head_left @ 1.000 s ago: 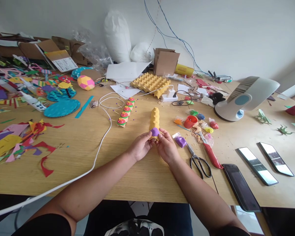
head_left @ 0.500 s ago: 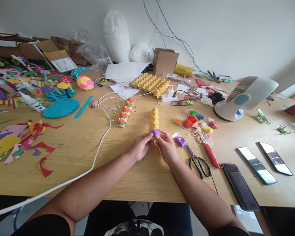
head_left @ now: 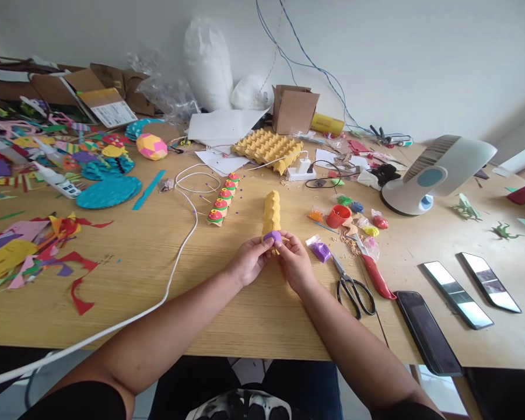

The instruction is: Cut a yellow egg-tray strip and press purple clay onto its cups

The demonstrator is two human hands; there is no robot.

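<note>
Held up before me is a yellow egg-carton strip [head_left: 272,210], its bumpy length pointing away from me. Purple clay [head_left: 272,236] covers its near end. My left hand [head_left: 252,259] grips this end from the left, with the thumb pressed on the clay. From the right, my right hand [head_left: 296,259] closes on the same end, its thumb also on the clay. The fingers beneath the strip are partly hidden. Just right of my hands lies an opened packet of purple clay [head_left: 319,249], touching the tip of black-handled scissors [head_left: 354,291].
A decorated carton strip in red and green [head_left: 221,204] stands to the left, with toothpicks near it. A white cable [head_left: 181,248] crosses the table. Rightward are a red cup [head_left: 338,216], clay packets, a red-handled knife [head_left: 376,277], a phone [head_left: 429,332] and a fan [head_left: 433,175].
The purple clay looks wider and flatter across the strip's near end. The strip has shifted slightly left, and both hands keep their hold.
</note>
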